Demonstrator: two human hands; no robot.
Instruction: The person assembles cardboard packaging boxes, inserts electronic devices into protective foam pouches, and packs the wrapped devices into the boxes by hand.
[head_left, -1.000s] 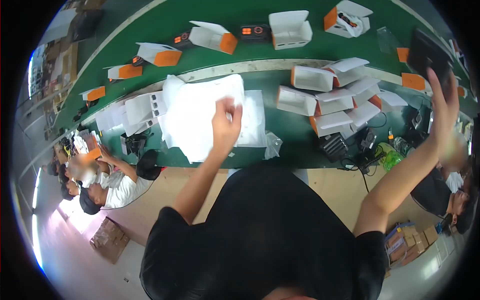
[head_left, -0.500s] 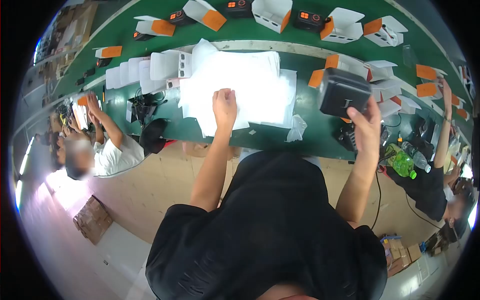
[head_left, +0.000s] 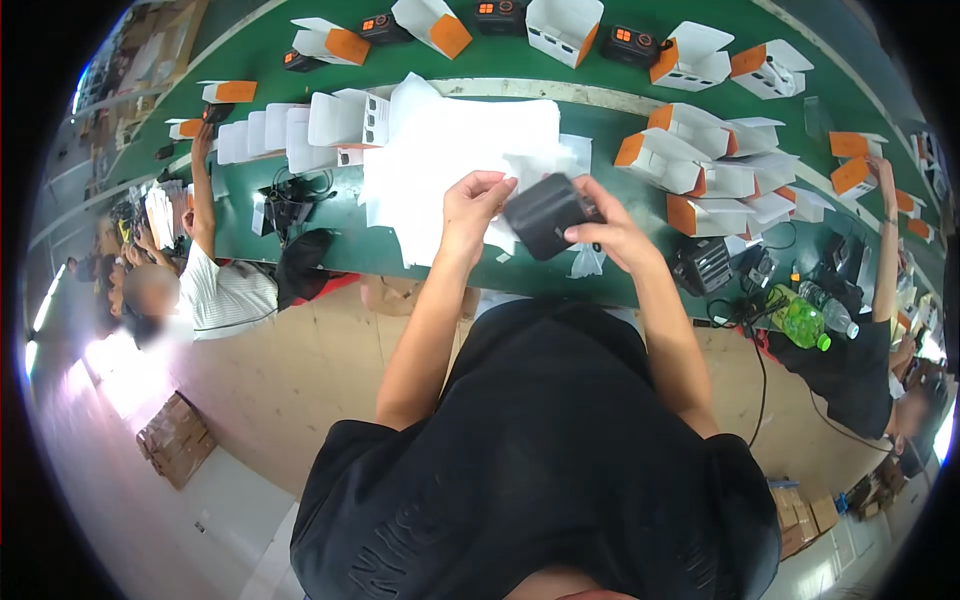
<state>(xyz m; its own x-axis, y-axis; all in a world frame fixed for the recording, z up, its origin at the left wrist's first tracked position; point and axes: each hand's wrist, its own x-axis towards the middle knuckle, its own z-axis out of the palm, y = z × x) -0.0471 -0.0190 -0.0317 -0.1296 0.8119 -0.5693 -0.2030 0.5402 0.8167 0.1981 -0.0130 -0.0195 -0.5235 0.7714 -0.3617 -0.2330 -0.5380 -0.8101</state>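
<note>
My right hand [head_left: 612, 228] grips a black boxy device [head_left: 548, 216] above the front edge of the white sheets [head_left: 470, 135]. Just left of the device, my left hand [head_left: 480, 208] has its thumb and forefinger pinched on the corner of a thin translucent bag [head_left: 530, 170]. The bag hangs between my hands, partly hidden behind the device. A small clear bag [head_left: 588, 262] lies on the green table beneath my right hand.
Open white-and-orange boxes [head_left: 660, 160] are stacked at the right, near a black device [head_left: 703, 265], cables and a green bottle [head_left: 800, 318]. White boxes [head_left: 345, 118] stand left of the sheets. Boxes and black devices [head_left: 632, 44] line the back. Co-workers [head_left: 235, 290] sit on both sides.
My right hand has brought the black device from the right to the middle, beside my left hand. My left hand has moved slightly right and a translucent bag now shows at its fingers.
</note>
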